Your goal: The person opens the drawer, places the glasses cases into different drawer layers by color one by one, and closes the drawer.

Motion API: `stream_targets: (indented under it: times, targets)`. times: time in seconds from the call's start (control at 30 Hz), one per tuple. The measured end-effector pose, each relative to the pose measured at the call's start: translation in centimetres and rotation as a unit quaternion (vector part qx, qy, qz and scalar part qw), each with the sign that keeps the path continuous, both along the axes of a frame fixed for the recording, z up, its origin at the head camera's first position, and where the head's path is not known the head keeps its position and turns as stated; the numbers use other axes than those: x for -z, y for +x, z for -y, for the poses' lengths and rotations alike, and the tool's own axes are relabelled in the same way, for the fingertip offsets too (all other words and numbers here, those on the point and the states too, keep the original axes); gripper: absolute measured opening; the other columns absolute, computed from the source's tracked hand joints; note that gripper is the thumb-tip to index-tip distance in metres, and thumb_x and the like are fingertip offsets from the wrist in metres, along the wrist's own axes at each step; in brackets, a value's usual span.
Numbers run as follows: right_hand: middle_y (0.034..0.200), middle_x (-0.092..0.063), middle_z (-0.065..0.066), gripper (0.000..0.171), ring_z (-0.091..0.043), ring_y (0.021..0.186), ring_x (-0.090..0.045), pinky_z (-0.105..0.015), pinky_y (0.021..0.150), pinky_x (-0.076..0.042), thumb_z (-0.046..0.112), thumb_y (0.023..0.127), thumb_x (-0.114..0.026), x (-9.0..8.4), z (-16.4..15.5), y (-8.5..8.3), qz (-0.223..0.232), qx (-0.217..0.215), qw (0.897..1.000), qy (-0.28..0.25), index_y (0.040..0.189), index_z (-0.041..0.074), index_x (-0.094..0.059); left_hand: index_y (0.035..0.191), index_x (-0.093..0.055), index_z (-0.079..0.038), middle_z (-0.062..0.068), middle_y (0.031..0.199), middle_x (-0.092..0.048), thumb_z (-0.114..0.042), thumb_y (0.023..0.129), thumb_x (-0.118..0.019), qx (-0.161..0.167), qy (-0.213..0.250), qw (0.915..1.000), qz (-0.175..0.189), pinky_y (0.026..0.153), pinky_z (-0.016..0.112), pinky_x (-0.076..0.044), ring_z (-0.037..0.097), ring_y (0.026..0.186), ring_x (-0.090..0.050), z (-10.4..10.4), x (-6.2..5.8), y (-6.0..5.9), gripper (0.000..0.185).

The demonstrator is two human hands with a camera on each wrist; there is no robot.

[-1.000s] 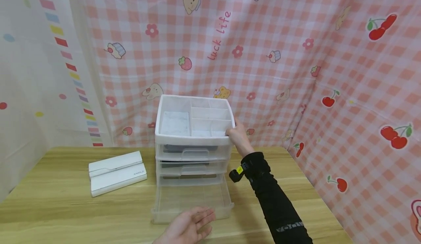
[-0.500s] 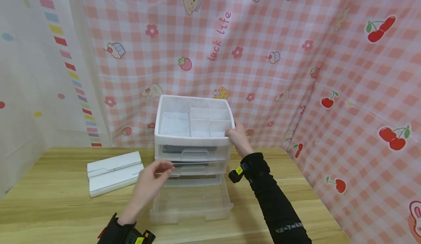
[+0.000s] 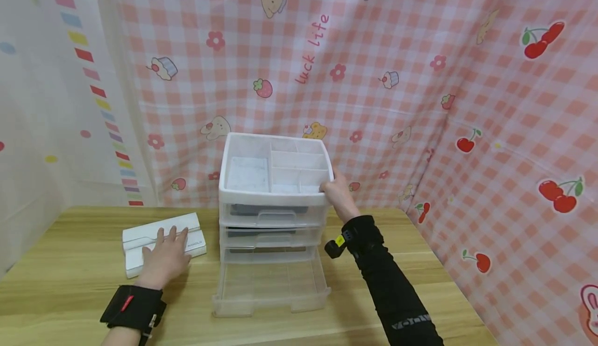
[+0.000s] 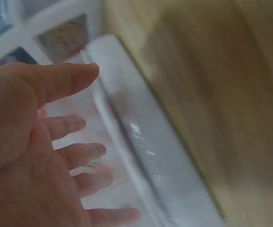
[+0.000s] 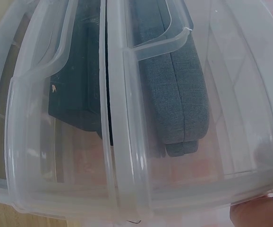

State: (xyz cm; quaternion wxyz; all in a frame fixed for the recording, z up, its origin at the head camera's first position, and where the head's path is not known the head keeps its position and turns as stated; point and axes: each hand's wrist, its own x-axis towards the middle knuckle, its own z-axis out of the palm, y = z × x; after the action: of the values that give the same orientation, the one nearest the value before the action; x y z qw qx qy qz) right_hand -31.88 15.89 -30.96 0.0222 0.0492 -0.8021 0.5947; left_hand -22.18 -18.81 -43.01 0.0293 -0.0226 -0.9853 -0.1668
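Observation:
My left hand is over a flat white case with a lengthwise seam and small lettering, lying on the table's left side. Its fingers are spread and fairly straight; contact is hard to tell. The left wrist view has the case's long white edge beyond the fingers. A white drawer organizer stands in the middle, its bottom drawer pulled out. My right hand grips its top right edge, thumb on the rim. Through the clear drawers, the right wrist view shows a grey fabric-covered object and a dark green one.
The organizer's top tray is divided into several compartments. Behind the wooden table hangs a pink checked curtain, which also runs along the right side. A white sheet covers the left side.
My left hand has moved from in front of the bottom drawer, leftward and away from me, to the white case. My right hand keeps its grip on the organizer.

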Motion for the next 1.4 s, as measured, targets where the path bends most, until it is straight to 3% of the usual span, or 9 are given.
stream_targets:
  times: [0.1,0.23,0.47,0.73,1.0,1.2,1.4]
  targets:
    - [0.142,-0.044,-0.013,0.073,-0.031,0.119,-0.045,-0.054,0.105,-0.037,-0.006,0.077,-0.045,0.3,-0.1,-0.3,-0.001,0.000,1.000,0.001,0.146,0.014,-0.033,0.141,-0.033,0.008,0.038,0.145,-0.026,-0.016,0.090,-0.055,-0.002,0.002,0.9995,0.032,0.093,0.081,-0.019,0.060,0.133,-0.015,0.9,0.6,-0.1,0.061]
    - [0.142,-0.044,-0.012,0.072,-0.032,0.120,-0.045,-0.055,0.105,-0.037,-0.005,0.078,-0.045,0.1,-0.2,-0.3,-0.001,0.001,1.000,0.007,0.146,0.014,-0.033,0.141,-0.034,0.008,0.037,0.145,-0.026,-0.015,0.089,-0.056,0.005,-0.004,0.9995,0.030,0.093,0.083,-0.016,0.060,0.133,-0.017,1.2,1.2,-0.1,0.061]
    - [0.143,-0.043,-0.012,0.071,-0.032,0.120,-0.045,-0.055,0.105,-0.037,-0.005,0.078,-0.045,0.0,-0.3,-0.3,-0.003,0.004,1.000,0.009,0.145,0.013,-0.033,0.139,-0.039,0.007,0.032,0.143,-0.037,-0.011,0.086,-0.063,-0.002,-0.017,0.9998,-0.009,0.090,0.084,-0.018,0.059,0.131,-0.025,0.8,1.6,0.1,0.061]
    - [0.142,-0.044,-0.012,0.071,-0.031,0.121,-0.044,-0.055,0.106,-0.036,-0.006,0.077,-0.043,0.1,-0.1,-0.4,-0.005,0.003,1.000,0.002,0.145,0.012,-0.035,0.131,-0.050,0.004,0.030,0.135,-0.047,0.005,0.082,-0.060,-0.017,0.014,0.9980,-0.059,0.087,0.086,-0.015,0.056,0.124,-0.035,0.9,2.2,0.2,0.050]
    - [0.140,-0.046,-0.013,0.072,-0.030,0.121,-0.044,-0.051,0.103,-0.036,-0.009,0.074,-0.043,0.0,0.0,-0.5,-0.016,0.008,1.000,0.005,0.143,0.011,-0.039,0.130,-0.050,-0.001,0.030,0.132,-0.046,0.008,0.078,-0.063,-0.021,0.042,0.9980,-0.042,0.085,0.087,-0.009,0.056,0.121,-0.033,1.3,2.2,0.0,0.054]
    - [0.140,-0.046,-0.012,0.072,-0.030,0.121,-0.045,-0.051,0.103,-0.037,-0.008,0.074,-0.044,0.1,0.0,-0.5,-0.008,0.007,1.000,0.002,0.143,0.011,-0.038,0.132,-0.048,-0.001,0.030,0.134,-0.044,0.013,0.083,-0.052,-0.018,0.059,0.9976,-0.031,0.086,0.088,-0.006,0.055,0.124,-0.032,1.4,2.2,0.2,0.051]
    - [0.139,-0.047,-0.012,0.072,-0.030,0.119,-0.046,-0.049,0.101,-0.039,-0.008,0.074,-0.045,0.2,-0.1,-0.4,-0.005,0.011,1.000,0.008,0.143,0.012,-0.038,0.131,-0.050,-0.002,0.031,0.135,-0.041,0.014,0.084,-0.051,-0.029,0.075,0.9965,-0.024,0.086,0.087,-0.005,0.056,0.126,-0.028,1.1,2.4,0.5,0.050]
